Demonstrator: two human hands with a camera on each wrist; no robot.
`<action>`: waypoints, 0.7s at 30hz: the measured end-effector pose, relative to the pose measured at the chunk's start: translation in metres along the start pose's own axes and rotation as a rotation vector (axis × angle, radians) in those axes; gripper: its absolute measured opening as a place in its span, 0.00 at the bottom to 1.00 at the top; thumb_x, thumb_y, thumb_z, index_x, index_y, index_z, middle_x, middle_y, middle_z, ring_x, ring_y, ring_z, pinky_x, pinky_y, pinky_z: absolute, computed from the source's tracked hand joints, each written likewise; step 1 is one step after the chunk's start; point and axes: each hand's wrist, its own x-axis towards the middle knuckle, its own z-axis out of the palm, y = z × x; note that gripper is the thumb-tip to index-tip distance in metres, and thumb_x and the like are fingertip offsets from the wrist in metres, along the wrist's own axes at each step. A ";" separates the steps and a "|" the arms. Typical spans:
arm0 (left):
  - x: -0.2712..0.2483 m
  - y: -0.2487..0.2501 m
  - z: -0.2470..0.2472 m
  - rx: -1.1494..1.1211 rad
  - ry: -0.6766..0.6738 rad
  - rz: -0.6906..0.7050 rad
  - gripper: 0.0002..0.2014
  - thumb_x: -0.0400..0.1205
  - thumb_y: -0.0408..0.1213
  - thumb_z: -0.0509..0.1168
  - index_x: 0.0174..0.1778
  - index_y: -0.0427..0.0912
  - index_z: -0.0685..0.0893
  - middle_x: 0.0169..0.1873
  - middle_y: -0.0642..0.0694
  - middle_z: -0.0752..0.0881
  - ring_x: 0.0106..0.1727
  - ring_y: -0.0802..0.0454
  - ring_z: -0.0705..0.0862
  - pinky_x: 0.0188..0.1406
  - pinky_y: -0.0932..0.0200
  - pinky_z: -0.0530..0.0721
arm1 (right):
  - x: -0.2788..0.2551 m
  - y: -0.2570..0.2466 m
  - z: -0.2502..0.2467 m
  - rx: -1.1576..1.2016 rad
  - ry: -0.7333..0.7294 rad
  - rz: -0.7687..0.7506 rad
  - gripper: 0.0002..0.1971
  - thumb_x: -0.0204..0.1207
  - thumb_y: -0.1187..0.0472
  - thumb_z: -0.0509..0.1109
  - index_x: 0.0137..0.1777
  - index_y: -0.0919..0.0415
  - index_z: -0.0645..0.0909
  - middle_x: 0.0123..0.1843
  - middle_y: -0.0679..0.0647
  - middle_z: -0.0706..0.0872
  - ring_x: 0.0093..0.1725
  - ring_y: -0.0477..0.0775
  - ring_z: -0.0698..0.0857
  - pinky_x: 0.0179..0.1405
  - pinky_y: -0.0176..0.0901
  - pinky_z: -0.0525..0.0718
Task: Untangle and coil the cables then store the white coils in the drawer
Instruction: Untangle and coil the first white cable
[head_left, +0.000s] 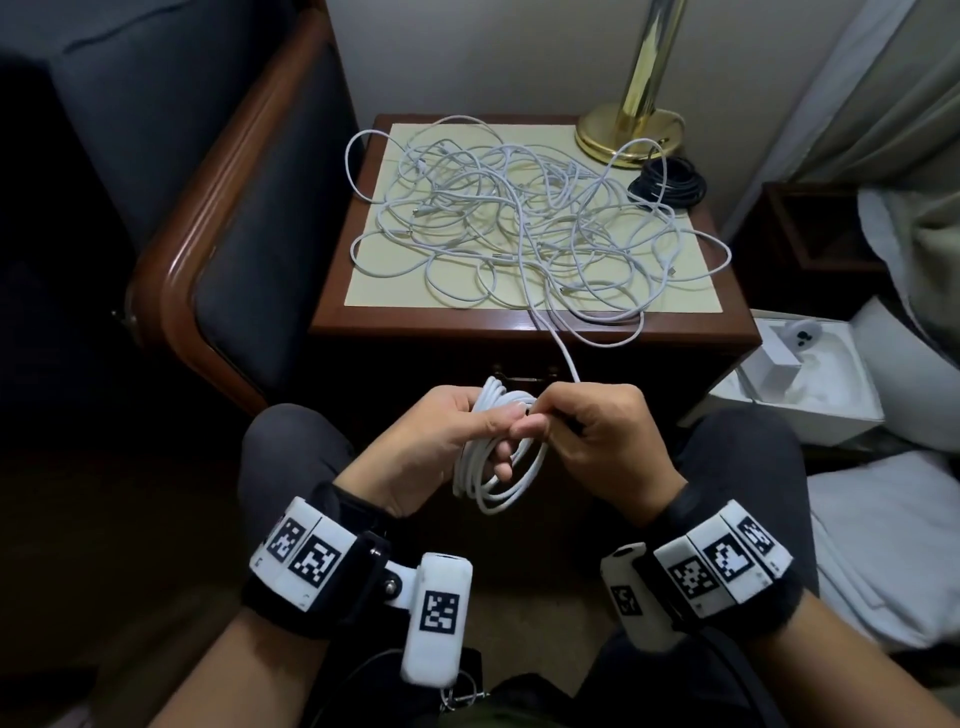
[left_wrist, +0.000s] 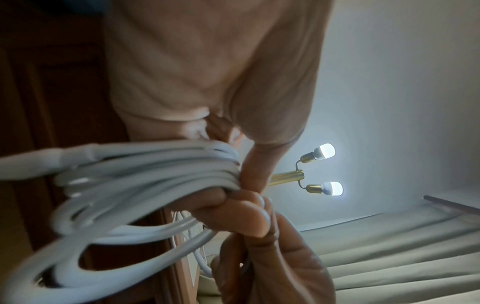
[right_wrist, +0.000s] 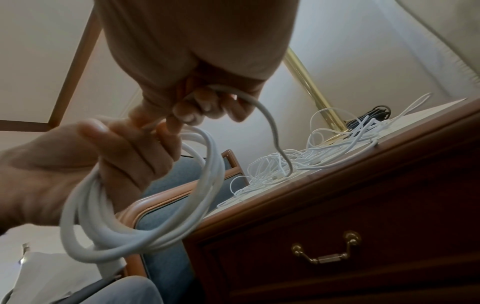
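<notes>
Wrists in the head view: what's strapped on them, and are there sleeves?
Both forearms are bare, with no sleeves. The left wrist and the right wrist each wear a black band carrying white blocks printed with black-and-white square markers. A rounded white camera pod, also marked, hangs off the left band on a black bracket; a similar pod sits on the right.

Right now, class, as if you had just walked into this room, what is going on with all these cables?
A seated person is winding a white cable into a coil. The left hand grips the round white coil, while the right hand pinches the loose strand that runs up to the tangled pile of white cables on the dark wooden nightstand. A coiled black cable lies by the brass lamp base. The drawer with the brass handle is closed, so nothing is stored yet.
</notes>
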 end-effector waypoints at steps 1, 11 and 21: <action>0.000 0.000 -0.001 0.006 -0.021 -0.021 0.09 0.82 0.37 0.65 0.40 0.35 0.83 0.25 0.46 0.81 0.23 0.55 0.82 0.24 0.67 0.81 | -0.001 0.000 0.000 -0.002 0.006 -0.007 0.17 0.72 0.49 0.73 0.31 0.62 0.84 0.26 0.49 0.82 0.26 0.45 0.79 0.26 0.40 0.77; -0.005 0.008 -0.040 0.014 -0.032 0.037 0.08 0.74 0.36 0.68 0.31 0.37 0.86 0.20 0.50 0.69 0.19 0.61 0.65 0.16 0.71 0.63 | -0.004 0.019 -0.002 0.060 -0.258 0.135 0.20 0.65 0.45 0.79 0.30 0.53 0.71 0.22 0.44 0.70 0.23 0.45 0.71 0.24 0.35 0.68; -0.041 0.020 -0.131 -0.664 -0.234 0.182 0.16 0.88 0.38 0.53 0.48 0.29 0.79 0.32 0.47 0.73 0.28 0.56 0.66 0.37 0.58 0.56 | 0.023 0.042 -0.029 -0.163 -0.222 0.205 0.18 0.64 0.54 0.83 0.32 0.51 0.72 0.23 0.43 0.72 0.26 0.42 0.73 0.28 0.42 0.69</action>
